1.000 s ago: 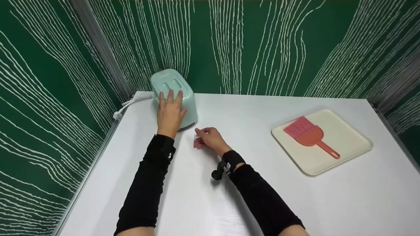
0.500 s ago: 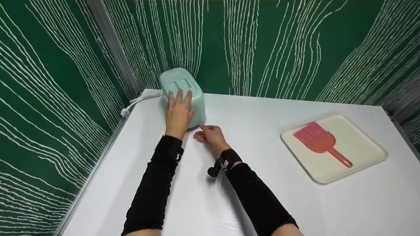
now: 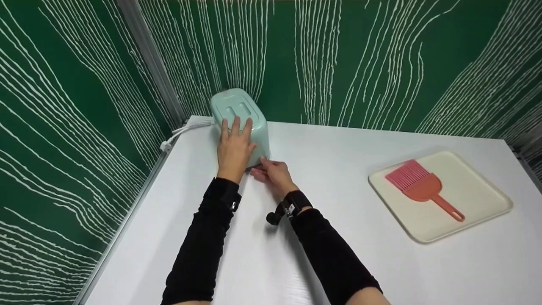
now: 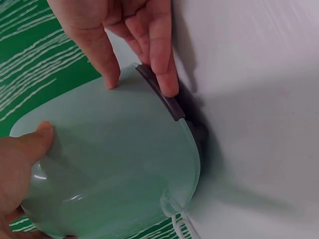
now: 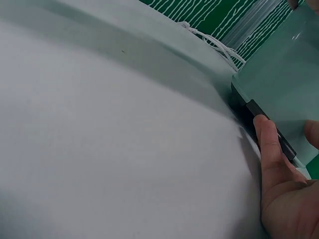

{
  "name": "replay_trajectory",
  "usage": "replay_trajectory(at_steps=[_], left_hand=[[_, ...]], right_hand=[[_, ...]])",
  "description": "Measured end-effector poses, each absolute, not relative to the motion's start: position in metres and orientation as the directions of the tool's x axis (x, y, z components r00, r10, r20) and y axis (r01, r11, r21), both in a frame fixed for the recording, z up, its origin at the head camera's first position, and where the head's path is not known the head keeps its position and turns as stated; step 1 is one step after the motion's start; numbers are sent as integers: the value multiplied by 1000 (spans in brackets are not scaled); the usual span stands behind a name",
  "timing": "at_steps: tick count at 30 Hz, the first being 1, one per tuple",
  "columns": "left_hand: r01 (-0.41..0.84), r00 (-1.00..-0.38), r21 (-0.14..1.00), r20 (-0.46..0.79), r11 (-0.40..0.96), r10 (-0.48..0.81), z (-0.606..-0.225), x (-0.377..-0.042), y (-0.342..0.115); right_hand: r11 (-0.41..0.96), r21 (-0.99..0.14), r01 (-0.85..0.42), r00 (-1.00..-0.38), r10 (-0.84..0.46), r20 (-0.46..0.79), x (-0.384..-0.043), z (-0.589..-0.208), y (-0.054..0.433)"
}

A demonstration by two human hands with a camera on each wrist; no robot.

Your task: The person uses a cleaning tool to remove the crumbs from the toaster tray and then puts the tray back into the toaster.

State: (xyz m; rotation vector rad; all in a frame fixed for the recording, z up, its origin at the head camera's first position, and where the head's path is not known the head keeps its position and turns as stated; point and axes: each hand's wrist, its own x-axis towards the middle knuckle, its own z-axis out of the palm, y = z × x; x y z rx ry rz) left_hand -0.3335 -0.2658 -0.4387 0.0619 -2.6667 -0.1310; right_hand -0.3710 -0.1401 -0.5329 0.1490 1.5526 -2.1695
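Observation:
A mint-green toaster [image 3: 258, 133] stands at the back left, close to the wall, with a dark strip [image 4: 160, 93] along the bottom edge of its near end. My left hand [image 3: 234, 152] rests on its top with the fingers spread and nearly straight, the thumb lying against the near end. Low at that same end is my right hand [image 3: 275, 174]. Its fingertips touch the dark strip, and its thumb touches the green wall just above. In the right wrist view the right fingers [image 5: 269, 142] lie extended along the strip's lower side.
A white cord and plug [image 3: 166, 145] lie left of the toaster at the table's edge. To the right, a cream tray [image 3: 478, 199] holds a brush [image 3: 423, 186] with pink bristles and an orange handle. Green, white-lined panels [image 3: 322, 63] stand behind the white table [image 3: 326, 169].
My right hand has moved up to the toaster's lower near edge and now touches it. The left hand stays on top. The whole head view has shifted, so things sit further right.

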Motion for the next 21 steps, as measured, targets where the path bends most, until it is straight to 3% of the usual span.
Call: replay_trajectory(at_steps=[11,21], left_hand=[[-19,-892,77,449,997,-52,-444,-333,-266],[-16,-871,68,489,998,-47,-443,-334,-268]], right_hand=[[-424,-796,432,-901,-254,-353,-368,-537,-150],[-356,-880,314,-945,-210,-252,-370,-538,-157]])
